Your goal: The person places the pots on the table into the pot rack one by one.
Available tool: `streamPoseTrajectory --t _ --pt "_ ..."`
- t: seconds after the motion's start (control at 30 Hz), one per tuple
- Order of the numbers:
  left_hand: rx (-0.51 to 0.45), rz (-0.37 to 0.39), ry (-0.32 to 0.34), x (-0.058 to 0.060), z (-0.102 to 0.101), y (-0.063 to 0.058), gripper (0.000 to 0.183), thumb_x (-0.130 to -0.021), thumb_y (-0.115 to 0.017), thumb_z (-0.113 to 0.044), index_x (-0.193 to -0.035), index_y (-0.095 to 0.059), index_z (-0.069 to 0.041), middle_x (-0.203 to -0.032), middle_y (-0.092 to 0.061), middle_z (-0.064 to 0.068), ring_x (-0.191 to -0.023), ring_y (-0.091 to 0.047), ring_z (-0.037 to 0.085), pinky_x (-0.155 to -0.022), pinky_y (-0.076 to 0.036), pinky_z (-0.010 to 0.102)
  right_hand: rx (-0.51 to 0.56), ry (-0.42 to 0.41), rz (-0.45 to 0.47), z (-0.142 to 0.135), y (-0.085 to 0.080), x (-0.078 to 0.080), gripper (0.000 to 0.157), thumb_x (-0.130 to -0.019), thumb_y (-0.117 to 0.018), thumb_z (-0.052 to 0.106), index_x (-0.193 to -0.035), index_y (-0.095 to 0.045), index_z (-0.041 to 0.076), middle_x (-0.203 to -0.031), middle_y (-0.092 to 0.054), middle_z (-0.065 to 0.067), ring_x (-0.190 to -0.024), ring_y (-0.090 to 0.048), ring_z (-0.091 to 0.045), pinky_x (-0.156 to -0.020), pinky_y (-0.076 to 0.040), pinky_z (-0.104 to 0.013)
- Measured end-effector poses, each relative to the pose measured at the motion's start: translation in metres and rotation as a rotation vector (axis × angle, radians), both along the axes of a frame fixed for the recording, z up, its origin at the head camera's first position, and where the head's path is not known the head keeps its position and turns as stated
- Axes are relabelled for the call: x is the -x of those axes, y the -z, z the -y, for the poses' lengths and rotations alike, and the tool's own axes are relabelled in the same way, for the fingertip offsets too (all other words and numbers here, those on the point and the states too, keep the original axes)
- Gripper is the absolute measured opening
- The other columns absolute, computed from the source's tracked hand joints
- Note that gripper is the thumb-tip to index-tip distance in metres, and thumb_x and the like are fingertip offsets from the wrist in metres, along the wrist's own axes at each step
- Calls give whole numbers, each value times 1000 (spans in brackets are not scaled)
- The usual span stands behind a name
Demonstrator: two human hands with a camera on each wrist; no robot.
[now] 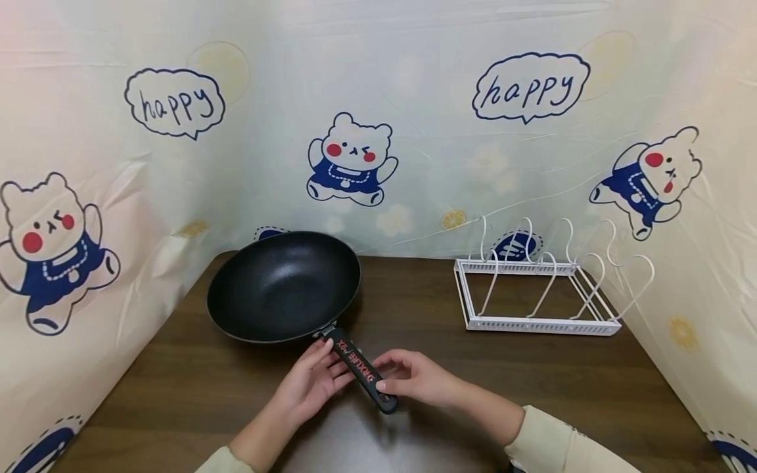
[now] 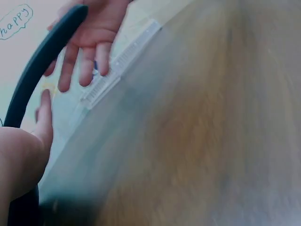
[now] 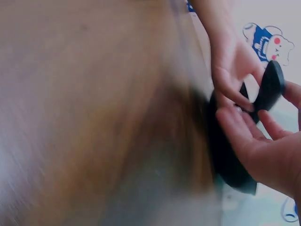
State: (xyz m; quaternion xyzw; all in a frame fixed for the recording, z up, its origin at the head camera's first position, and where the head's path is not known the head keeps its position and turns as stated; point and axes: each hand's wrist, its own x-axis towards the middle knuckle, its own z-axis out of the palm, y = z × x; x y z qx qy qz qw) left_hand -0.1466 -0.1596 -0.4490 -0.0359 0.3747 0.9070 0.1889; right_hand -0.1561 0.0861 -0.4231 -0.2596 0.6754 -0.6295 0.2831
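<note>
A black frying pan [image 1: 284,289] is at the left of the table, its dark hollow facing me. Its handle [image 1: 361,368], with red lettering, slants down toward the near right. My left hand [image 1: 310,384] holds the handle near the pan, thumb along its top and fingers reaching beneath. At the far end of the handle is my right hand [image 1: 416,378], its thumb touching the tip. In the left wrist view, the right hand's fingers [image 2: 86,66] extend straight past the handle. Motion blurs the right wrist view, where both hands stand around the handle.
A white metal rack [image 1: 544,325] with several curved upright wires stands at the right back of the brown wooden table [image 1: 408,295]. A cloth backdrop [image 1: 426,164] with printed bears hangs behind the table and along both sides.
</note>
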Motion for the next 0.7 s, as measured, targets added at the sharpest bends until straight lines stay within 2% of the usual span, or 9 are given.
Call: streamPoseTrajectory --t 0.13,0.23,0.37,0.5,0.7 --pt "6 23 -111 -1 -8 -4 38 -101 -49 -6 -133 -30 -10 -114 -60 9 -108 -62 26 -91 -52 42 206 -86 315 2 7 -4 50 -96 -61 6 -138 -42 -11 -123 -59 -24 -100 -66 -28 -80 -56 -39" --pt "40 37 -176 -3 -13 -6 45 -97 -51 3 -134 -29 -10 -115 -59 11 -105 -64 26 -86 -55 39 316 -179 449 3 10 -5 55 -96 -59 5 -144 -35 -9 -135 -51 -28 -105 -66 -31 -82 -56 -44" --pt "83 -2 -220 -4 -15 -6 47 -95 -50 9 -130 -28 -14 -115 -58 12 -103 -66 25 -81 -56 36 392 -232 460 7 12 -6 56 -95 -59 3 -144 -35 -8 -140 -48 -25 -110 -64 -31 -81 -56 -39" --pt "106 -32 -225 -4 -16 -6 47 -95 -50 10 -127 -27 -16 -117 -57 13 -104 -66 25 -81 -56 35 416 -219 430 9 15 -7 55 -96 -58 2 -145 -36 -8 -140 -49 -26 -109 -65 -28 -76 -57 -35" --pt "154 -81 -218 -9 -12 -3 49 -94 -50 11 -128 -25 -15 -116 -58 13 -103 -67 25 -78 -57 32 402 -205 393 11 20 -12 54 -96 -57 1 -145 -36 -8 -141 -45 -29 -106 -65 -23 -75 -57 -34"
